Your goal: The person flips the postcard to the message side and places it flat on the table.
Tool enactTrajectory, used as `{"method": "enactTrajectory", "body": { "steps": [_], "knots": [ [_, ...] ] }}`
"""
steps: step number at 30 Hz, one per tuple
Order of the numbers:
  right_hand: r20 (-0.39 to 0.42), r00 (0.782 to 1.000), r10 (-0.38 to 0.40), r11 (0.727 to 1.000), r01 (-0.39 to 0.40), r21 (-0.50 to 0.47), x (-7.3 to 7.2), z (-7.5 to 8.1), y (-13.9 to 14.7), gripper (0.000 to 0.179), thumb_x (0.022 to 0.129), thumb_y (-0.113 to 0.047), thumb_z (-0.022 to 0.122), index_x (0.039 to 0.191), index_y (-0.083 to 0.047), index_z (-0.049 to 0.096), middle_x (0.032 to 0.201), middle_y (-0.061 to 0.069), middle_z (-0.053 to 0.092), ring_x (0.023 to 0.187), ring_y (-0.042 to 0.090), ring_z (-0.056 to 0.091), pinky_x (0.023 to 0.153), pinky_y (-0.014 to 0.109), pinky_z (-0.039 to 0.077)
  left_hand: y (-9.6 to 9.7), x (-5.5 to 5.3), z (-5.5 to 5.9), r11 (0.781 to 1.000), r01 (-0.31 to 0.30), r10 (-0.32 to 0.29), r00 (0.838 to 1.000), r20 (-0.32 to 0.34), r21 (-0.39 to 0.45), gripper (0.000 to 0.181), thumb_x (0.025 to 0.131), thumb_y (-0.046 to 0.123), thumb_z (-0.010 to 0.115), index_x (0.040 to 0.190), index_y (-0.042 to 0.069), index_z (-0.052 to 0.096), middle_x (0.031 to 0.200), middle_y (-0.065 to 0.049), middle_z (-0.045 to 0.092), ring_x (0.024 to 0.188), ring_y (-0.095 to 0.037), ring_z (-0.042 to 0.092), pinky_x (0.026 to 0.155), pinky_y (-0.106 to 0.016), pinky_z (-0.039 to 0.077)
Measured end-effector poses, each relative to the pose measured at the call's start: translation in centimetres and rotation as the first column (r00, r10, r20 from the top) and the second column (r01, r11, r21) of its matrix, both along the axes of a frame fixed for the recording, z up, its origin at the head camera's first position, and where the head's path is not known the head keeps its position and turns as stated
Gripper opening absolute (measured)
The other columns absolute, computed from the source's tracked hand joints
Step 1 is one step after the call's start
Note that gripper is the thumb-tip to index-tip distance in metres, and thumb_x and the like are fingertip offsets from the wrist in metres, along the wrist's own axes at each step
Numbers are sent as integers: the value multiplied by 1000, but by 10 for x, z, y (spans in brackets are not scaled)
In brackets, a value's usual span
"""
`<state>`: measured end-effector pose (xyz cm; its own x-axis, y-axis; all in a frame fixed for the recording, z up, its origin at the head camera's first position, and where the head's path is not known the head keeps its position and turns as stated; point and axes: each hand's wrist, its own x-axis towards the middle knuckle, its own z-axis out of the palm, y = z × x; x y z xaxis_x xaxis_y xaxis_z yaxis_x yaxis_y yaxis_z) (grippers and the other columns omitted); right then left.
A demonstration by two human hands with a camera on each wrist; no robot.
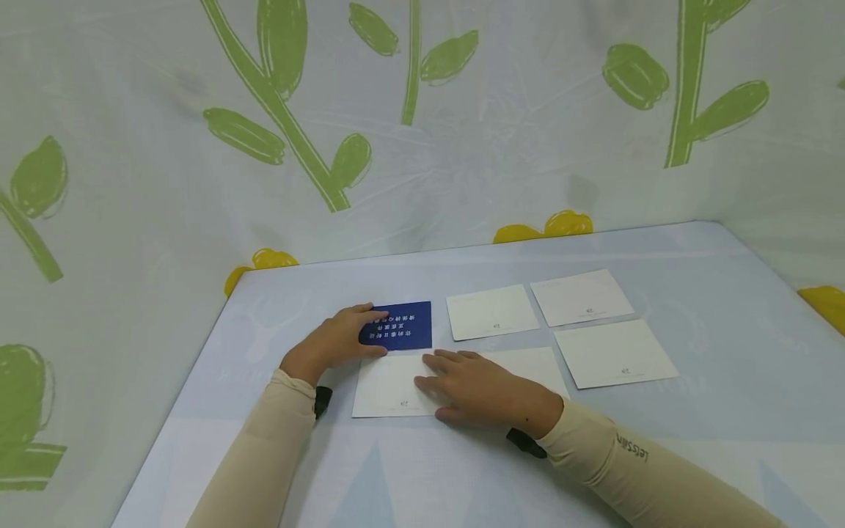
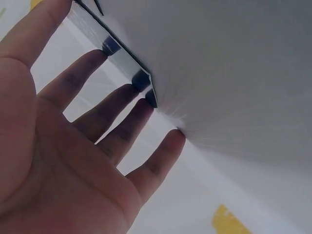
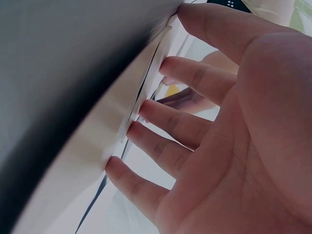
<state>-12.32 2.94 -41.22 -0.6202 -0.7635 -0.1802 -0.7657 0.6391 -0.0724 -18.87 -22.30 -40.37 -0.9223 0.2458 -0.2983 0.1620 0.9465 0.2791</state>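
Note:
In the head view a dark blue card (image 1: 412, 326) with white printed characters lies on the table. My left hand (image 1: 338, 339) spreads over its left end, fingertips touching it and thumb near its front edge. The left wrist view has those fingers (image 2: 122, 131) extended, with fingertips on the card's glossy surface. My right hand (image 1: 478, 389) rests its spread fingertips on a white card (image 1: 389, 392) just in front of the blue one. Beside it, partly under that hand, lies another white card (image 1: 535, 367). The right wrist view shows the right fingers (image 3: 161, 146) extended against the card surface.
Several other white cards lie to the right: one at the back middle (image 1: 491, 314), one at the back right (image 1: 581, 298), and one nearer (image 1: 615, 353). The pale blue table (image 1: 436, 477) meets a leaf-patterned curtain (image 1: 462, 169) behind.

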Motion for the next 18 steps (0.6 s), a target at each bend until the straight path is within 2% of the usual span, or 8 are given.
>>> {"method": "enactTrajectory", "body": {
  "steps": [12,18],
  "knots": [
    [5,1000,-10,1000,10,11,0,-1,-2,55,95,-45,65,146,-31,51,156,3,45,146,27,41,113,48,41,1,10,-1,999,-31,31,999,-16,16,63,89,38,75,147,27,51,161,-12,36,147,-39,35,116,-56,33],
    [15,1000,-18,1000,18,18,1,2,-2,55,95,-45,64,146,-31,51,157,3,43,146,27,40,114,48,40,0,12,-2,999,-25,26,999,-24,36,68,86,37,78,147,25,51,160,-12,37,147,-38,35,116,-56,34]
  ]
}}
